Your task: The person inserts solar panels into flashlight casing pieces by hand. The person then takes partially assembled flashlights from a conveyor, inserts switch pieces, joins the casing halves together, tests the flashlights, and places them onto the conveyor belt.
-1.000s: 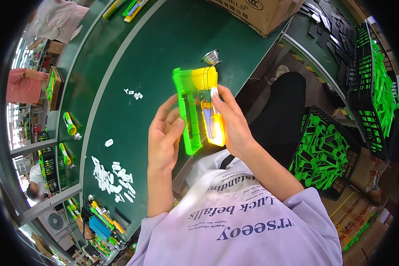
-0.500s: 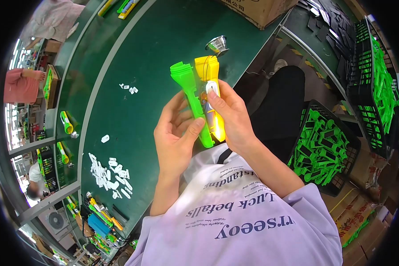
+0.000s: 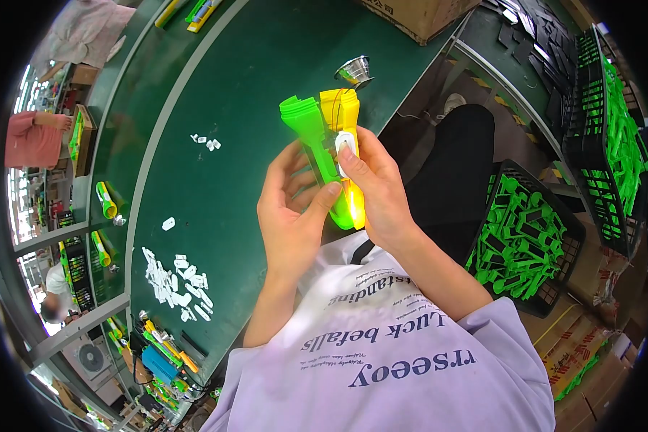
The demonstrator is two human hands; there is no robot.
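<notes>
My left hand (image 3: 295,205) grips a green shell half (image 3: 314,137) whose wide threaded end points up and away. In my right hand (image 3: 378,189) is a yellow shell half (image 3: 351,115), held beside the green one; their lower ends touch or overlap while the wide ends stand slightly apart. My right thumb rests by a white switch piece (image 3: 343,144) on the yellow half. A bright glow shows near the lower end of the yellow half. Thin wire loops over its upper end. Just beyond it, a shiny metal reflector cup (image 3: 354,70) lies on the green table (image 3: 245,79).
White pieces (image 3: 173,284) lie piled at the table's left. A cardboard box (image 3: 425,18) is at the top. Black crates of green parts (image 3: 522,241) stand at the right. Two people (image 3: 39,140) are partly visible at the left.
The green half has turned from showing its hollow inside to showing its outside, and its lower end has come against the yellow half. Both hands keep their hold.
</notes>
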